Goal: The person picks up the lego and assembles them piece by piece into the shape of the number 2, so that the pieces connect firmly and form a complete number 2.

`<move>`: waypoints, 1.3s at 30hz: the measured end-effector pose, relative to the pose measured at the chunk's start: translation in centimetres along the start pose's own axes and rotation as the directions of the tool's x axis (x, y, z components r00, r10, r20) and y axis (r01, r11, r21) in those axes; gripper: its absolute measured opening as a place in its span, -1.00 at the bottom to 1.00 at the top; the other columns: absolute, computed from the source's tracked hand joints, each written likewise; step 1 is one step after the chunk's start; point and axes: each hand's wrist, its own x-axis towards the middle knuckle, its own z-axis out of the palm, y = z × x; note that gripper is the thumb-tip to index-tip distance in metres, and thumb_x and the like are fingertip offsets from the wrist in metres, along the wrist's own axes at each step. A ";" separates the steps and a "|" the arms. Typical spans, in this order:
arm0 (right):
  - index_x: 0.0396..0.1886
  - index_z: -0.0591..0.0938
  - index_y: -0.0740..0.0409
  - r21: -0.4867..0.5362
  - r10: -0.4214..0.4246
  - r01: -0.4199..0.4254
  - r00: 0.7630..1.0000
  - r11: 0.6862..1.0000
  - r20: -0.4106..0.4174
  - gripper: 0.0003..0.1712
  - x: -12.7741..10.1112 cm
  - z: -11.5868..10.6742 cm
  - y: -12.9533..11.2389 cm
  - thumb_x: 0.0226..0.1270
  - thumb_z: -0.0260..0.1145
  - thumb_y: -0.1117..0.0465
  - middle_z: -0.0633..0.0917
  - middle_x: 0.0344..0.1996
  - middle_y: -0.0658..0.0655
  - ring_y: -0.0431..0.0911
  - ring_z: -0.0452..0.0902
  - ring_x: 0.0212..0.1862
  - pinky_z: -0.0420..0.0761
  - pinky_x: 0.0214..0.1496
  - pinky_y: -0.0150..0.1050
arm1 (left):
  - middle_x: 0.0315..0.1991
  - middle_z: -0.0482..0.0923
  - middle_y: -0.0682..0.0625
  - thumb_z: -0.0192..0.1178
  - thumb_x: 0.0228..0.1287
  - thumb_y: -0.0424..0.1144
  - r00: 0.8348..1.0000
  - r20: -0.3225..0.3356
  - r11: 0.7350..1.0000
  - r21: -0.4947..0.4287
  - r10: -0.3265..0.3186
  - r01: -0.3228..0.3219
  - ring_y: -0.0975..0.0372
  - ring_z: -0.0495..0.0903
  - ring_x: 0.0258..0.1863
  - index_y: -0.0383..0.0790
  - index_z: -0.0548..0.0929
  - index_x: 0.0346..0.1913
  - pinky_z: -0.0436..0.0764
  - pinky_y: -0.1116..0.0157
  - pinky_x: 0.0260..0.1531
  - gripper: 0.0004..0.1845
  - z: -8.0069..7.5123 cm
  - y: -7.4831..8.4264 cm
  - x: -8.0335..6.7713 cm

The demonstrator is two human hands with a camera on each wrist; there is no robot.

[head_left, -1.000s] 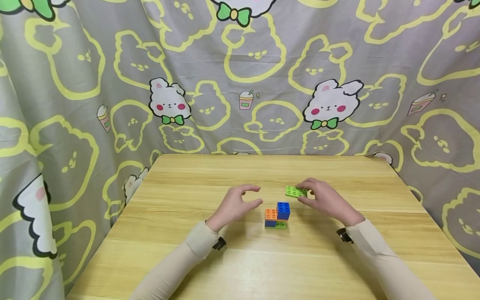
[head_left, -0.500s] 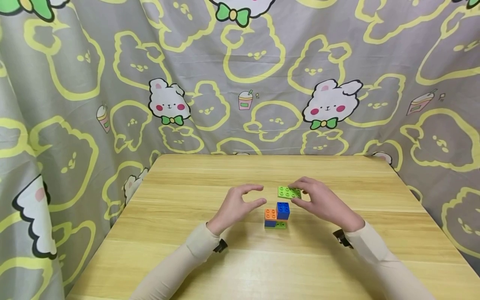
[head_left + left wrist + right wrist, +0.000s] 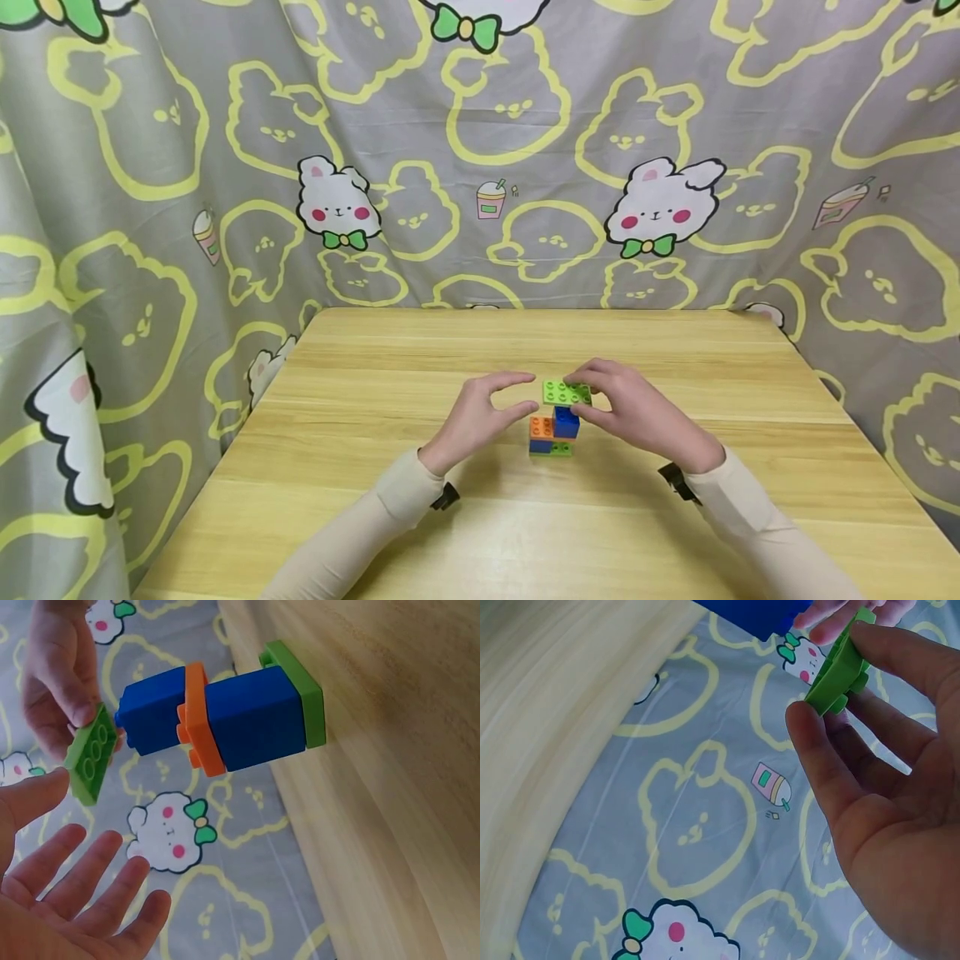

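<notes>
My right hand (image 3: 641, 410) pinches a flat light-green toy brick (image 3: 557, 392) between thumb and fingers. It is held over the stack's upper blue brick (image 3: 567, 425); in the left wrist view a gap separates the green brick (image 3: 91, 754) from that blue brick (image 3: 154, 711). Below, the stack has a thin orange brick (image 3: 198, 720), a lower blue brick (image 3: 255, 718) and a green base brick (image 3: 313, 705) on the table. My left hand (image 3: 474, 418) holds nothing, fingers spread, left of the stack. Whether its thumb touches the green brick, I cannot tell.
The wooden table (image 3: 420, 533) carries the stack near its middle. A grey patterned curtain (image 3: 420, 125) hangs behind the table and along its sides. Dark camera mounts sit under both wrists, the left mount (image 3: 446, 497) and the right mount (image 3: 679, 482).
My right hand has brought the green brick leftward and toward me, from behind the stack to above its top. The left hand has shifted slightly right. The stack stays put.
</notes>
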 end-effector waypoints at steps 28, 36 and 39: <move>0.12 0.69 0.06 0.234 -0.008 0.033 0.994 0.972 -0.109 -0.53 -1.0 0.9 1.0 0.21 0.57 0.24 0.68 0.05 -0.04 -0.12 0.68 0.03 0.72 0.04 -0.18 | 0.06 0.74 0.17 0.48 0.23 -0.06 0.999 0.014 0.990 -0.132 -0.044 0.045 0.03 0.64 0.20 0.05 0.77 0.08 0.46 -0.18 0.27 -0.65 0.7 -0.4 0.0; 0.19 0.64 0.01 0.286 0.049 -0.019 0.994 0.958 -0.096 -0.51 -2.0 2.3 2.0 0.28 0.53 0.12 0.67 0.09 -0.06 -0.11 0.64 0.09 0.70 0.07 -0.17 | 0.07 0.73 0.19 0.49 0.23 -0.05 0.997 0.023 0.982 -0.169 -0.079 0.081 0.13 0.61 0.21 0.07 0.77 0.08 0.40 -0.20 0.33 -0.65 0.6 -0.6 -0.2; 0.21 0.63 -0.01 0.297 0.067 -0.039 0.994 0.954 -0.086 -0.54 -2.2 2.7 2.2 0.34 0.48 0.10 0.68 0.10 -0.08 -0.13 0.65 0.08 0.70 0.07 -0.14 | 0.07 0.73 0.19 0.48 0.24 -0.04 0.996 0.033 0.982 -0.164 -0.084 0.089 0.11 0.62 0.20 0.04 0.77 0.08 0.42 -0.18 0.31 -0.65 0.7 -0.8 -0.1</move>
